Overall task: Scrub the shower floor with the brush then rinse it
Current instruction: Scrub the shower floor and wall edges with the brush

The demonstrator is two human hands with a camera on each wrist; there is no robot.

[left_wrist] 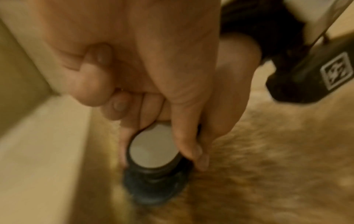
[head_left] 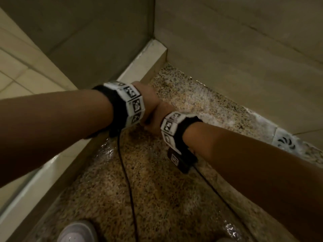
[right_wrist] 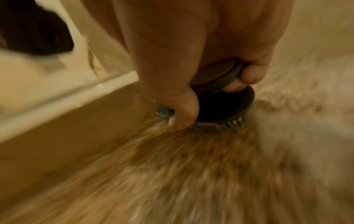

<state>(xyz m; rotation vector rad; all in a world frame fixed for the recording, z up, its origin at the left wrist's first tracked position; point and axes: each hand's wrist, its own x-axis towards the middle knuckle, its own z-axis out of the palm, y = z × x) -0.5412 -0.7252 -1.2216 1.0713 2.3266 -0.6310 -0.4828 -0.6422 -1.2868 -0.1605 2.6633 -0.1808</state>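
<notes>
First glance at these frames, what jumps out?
Both hands, left hand and right hand, are stacked together near the curb, gripping a round dark brush with its bristles down on the wet speckled floor. A round drain sits at the right by the wall. Both wrist views are motion-blurred.

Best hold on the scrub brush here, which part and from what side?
Take the round knob on top, from above. The brush stands bristles-down on the floor, its knob narrowing to a neck that lets the right hand curl under.
</notes>
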